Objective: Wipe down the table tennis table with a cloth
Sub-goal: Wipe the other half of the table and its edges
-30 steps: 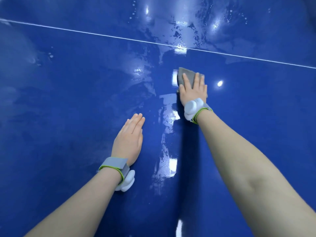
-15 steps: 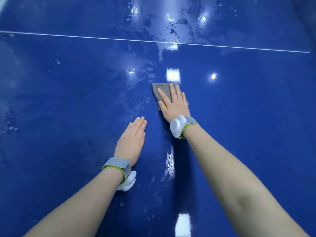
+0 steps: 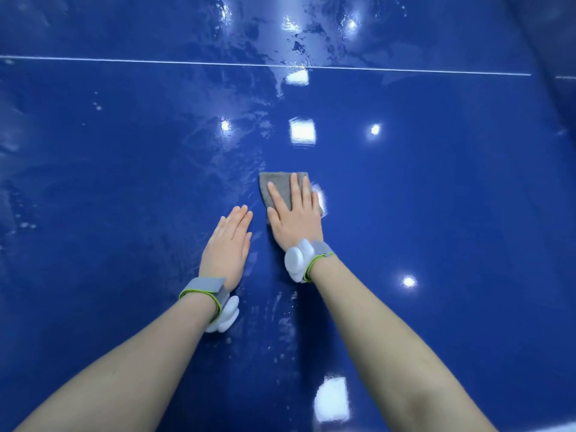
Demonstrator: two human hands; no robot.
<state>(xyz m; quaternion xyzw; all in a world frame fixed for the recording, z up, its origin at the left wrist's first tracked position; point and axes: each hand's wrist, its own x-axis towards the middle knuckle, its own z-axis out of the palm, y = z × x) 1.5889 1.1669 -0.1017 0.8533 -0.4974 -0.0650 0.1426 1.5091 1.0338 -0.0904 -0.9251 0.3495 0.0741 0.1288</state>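
The glossy blue table tennis table (image 3: 436, 213) fills the view, with a thin white line (image 3: 156, 61) running across its far part. A small grey cloth (image 3: 277, 186) lies flat on the surface near the middle. My right hand (image 3: 294, 216) presses on it with straight fingers, covering its near and right part. My left hand (image 3: 229, 247) rests flat on the bare table just left of the cloth, fingers straight and together, holding nothing. Both wrists carry grey bands with white sensor pods.
Wet streaks and droplets (image 3: 280, 325) shine on the table between my arms and beyond the cloth toward the white line. Ceiling lights reflect as bright patches (image 3: 301, 132). A darker edge region shows at the far right (image 3: 558, 88).
My right hand has dragged the cloth toward me, from near the white line to beside my left hand. The left hand has stayed flat on the table.
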